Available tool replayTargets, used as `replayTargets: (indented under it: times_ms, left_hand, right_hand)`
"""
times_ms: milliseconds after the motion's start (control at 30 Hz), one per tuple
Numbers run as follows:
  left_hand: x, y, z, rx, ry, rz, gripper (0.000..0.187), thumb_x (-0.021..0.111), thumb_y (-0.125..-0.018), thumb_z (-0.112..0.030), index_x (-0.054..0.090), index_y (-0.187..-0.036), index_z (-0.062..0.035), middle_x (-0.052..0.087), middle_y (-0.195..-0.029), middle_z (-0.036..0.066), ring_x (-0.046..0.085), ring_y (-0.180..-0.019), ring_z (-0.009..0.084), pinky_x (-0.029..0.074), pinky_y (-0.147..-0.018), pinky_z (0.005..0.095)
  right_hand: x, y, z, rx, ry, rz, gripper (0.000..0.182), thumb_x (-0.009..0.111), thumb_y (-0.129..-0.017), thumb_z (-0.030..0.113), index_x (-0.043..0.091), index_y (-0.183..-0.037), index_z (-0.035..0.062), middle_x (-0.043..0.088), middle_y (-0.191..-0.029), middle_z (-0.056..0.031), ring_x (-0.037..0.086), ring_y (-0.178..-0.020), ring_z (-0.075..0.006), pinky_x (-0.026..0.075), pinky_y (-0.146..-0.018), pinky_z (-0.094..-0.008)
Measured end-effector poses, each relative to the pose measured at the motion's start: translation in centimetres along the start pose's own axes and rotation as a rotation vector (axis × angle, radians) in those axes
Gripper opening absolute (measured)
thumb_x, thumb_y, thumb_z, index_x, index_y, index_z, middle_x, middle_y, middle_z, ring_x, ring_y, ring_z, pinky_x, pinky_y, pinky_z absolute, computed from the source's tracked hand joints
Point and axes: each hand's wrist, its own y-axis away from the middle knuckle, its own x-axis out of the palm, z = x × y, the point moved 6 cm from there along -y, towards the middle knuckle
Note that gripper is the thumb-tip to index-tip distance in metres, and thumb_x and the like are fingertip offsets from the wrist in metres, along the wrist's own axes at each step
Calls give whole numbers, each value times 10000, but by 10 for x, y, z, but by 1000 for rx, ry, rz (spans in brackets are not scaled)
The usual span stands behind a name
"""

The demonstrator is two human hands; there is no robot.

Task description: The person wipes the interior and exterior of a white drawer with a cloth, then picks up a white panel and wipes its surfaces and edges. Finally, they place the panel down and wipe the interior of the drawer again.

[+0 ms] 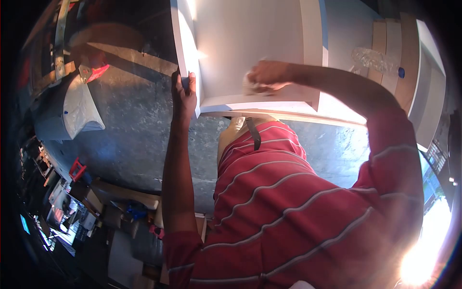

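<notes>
Box [245, 33]: sitting open, directly ahead of the striped shirt [288, 202], showing smooth, flat whitish panels, square corners and straight edges. Gripping the edge of the left panel [185, 41] between thumb and fingers of the left hand [185, 94]. Curling the right hand [269, 76] over the interior, around a pale item [249, 88] too blurred to name. Resting to the right, near long, straight brown boards [378, 41]: crinkled clear plastic [370, 59] with a rounded blue end. Stretching out below: grey, mottled floor [137, 154]. Curving at left: a pale, glossy, wrinkled sheet [84, 108].
</notes>
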Motion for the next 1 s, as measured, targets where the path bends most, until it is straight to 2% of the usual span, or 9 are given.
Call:
replayTargets:
  times_ms: [133, 200, 267, 367, 467, 600, 667, 867, 1000]
  left_hand:
    - [2, -3, 9, 66, 38, -24, 408, 513, -920, -357, 514, -1122, -3, 552, -997, 219, 574, -883, 348, 458, -755, 406]
    - [-1, -1, -6, -16, 54, -9, 404, 515, -919, -356, 518, -1116, -3, 556, -997, 220, 575, -895, 352, 458, -758, 407]
    - [1, 0, -1, -109, 59, 27, 404, 518, -916, -365, 530, -1091, -1, 568, -1004, 227, 575, -933, 379, 463, -774, 418]
    - [0, -1, -1, 42, -18, -60, 415, 518, -912, -376, 528, -1090, -1, 565, -1031, 237, 566, -962, 404, 466, -786, 434]
    - [0, 2, 1, 37, -33, -66, 401, 523, -914, -366, 528, -1076, 1, 553, -997, 224, 566, -913, 369, 462, -762, 420]
    - [3, -1, 7, 74, -61, -87, 383, 516, -928, -346, 527, -1070, 9, 548, -956, 204, 575, -861, 322, 459, -723, 399]
    - [1, -3, 6, 99, -56, -84, 383, 512, -931, -346, 527, -1071, 10, 550, -954, 203, 575, -862, 323, 458, -726, 399]
    - [-2, -2, -11, 97, 26, -76, 400, 515, -928, -361, 529, -1070, 13, 561, -951, 201, 575, -874, 330, 456, -751, 397]
    - [-3, 0, -4, 72, -15, -89, 448, 517, -919, -407, 529, -1053, 20, 571, -943, 207, 576, -859, 330, 457, -749, 383]
  right_hand:
    - [-12, 24, -31, 166, 6, 223, 240, 627, -815, 230, 602, -1006, 86, 582, -1058, -81, 556, -975, -291, 458, -850, -385]
    - [-29, 0, -36, -2, -83, -356, 160, 680, -750, 190, 644, -883, 109, 570, -1031, -87, 560, -960, -302, 465, -826, -389]
    - [-43, -42, -21, 42, -226, -579, 213, 656, -771, 177, 613, -973, 125, 565, -1018, -109, 550, -975, -312, 454, -840, -396]
    - [-38, -99, 30, -56, -144, -458, 346, 618, -802, 153, 564, -1141, 194, 543, -1049, -80, 549, -971, -290, 443, -870, -399]
    - [-13, -106, 43, -126, -67, -467, 274, 564, -873, 226, 524, -1130, 138, 556, -999, -112, 552, -957, -302, 434, -843, -417]
    - [13, -43, 11, 120, -214, -205, 310, 458, -951, 340, 481, -968, 32, 579, -841, -157, 581, -867, -326, 436, -778, -452]
    - [5, 7, 10, 292, -202, 2, 315, 471, -940, 337, 515, -927, 25, 583, -845, -162, 585, -860, -318, 454, -744, -451]
    - [46, 70, -1, 62, 219, 126, 156, 557, -836, 182, 625, -832, 41, 617, -878, -139, 614, -782, -292, 489, -697, -439]
    - [29, 71, -12, 309, 276, 215, 140, 574, -767, 130, 671, -838, 58, 635, -920, -121, 642, -810, -272, 504, -705, -391]
